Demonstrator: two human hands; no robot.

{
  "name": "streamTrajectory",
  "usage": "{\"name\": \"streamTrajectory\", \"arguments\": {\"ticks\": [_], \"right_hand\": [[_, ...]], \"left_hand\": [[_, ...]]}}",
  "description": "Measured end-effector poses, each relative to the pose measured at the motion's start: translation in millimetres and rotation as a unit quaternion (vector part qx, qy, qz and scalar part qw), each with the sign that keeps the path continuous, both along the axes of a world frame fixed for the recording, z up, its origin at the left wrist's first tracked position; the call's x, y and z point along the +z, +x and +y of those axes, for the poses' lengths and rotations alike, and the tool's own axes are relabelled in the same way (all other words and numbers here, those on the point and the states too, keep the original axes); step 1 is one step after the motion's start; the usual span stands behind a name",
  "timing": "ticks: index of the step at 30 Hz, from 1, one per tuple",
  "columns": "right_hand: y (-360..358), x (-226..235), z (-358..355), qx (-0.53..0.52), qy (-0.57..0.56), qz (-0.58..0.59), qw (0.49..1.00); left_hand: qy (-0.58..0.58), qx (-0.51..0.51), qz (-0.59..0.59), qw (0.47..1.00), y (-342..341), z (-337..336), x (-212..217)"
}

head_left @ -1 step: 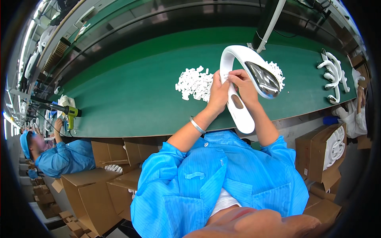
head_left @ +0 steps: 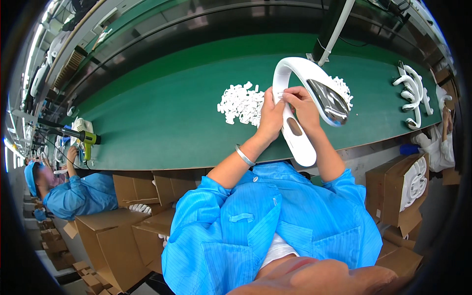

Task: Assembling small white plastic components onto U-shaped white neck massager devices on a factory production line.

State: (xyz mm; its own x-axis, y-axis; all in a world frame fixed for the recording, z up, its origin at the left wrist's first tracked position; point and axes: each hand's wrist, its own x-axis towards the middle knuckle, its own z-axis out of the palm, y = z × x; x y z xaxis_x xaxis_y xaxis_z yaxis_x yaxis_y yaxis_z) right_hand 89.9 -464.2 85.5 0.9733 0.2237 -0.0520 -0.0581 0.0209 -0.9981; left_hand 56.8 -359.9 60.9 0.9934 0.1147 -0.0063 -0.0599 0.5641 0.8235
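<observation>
A white U-shaped device (head_left: 284,73), resembling a neck massager, is held up over the bench's front edge. One end carries a glossy dark oval pad (head_left: 328,101); the other has a brownish oval recess (head_left: 294,127). My left hand (head_left: 271,115) wraps the band from the left, thumb on its face. Close against it, my right hand (head_left: 301,105) has its fingertips pinched together on the band; whatever small thing lies between them is hidden. Behind my left hand is a pile of small white pieces (head_left: 240,104). A second white pile (head_left: 340,88) is partly covered by the device.
Several white curved devices (head_left: 410,93) lie at the right of the green bench (head_left: 167,118). A post (head_left: 337,32) rises at the back. To the left are a yellow-green heat gun (head_left: 88,142) and a co-worker (head_left: 81,196). Cardboard boxes (head_left: 113,246) stand below the bench on both sides.
The device has turned slightly, its glossy dark end moving a little right and down. My hands keep nearly the same place and grip.
</observation>
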Motion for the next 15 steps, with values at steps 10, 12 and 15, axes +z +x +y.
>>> {"name": "streamTrajectory", "arguments": {"ticks": [10, 12, 15], "right_hand": [[-12.5, -4.7, -4.6, -0.018, -0.031, -0.049, 0.998], [-28.7, 10.2, -3.5, -0.046, -0.12, -0.191, 0.973], [-61.8, 91.3, 18.7, -0.073, -0.091, -0.085, 0.99]], "left_hand": [[0.103, 0.048, -0.084, 0.99, -12.1, -3.0, -4.0], [0.126, 0.041, -0.089, 0.987, -14.4, -0.4, -2.7], [0.131, 0.038, -0.096, 0.986, -16.6, -0.1, -2.3]]}}
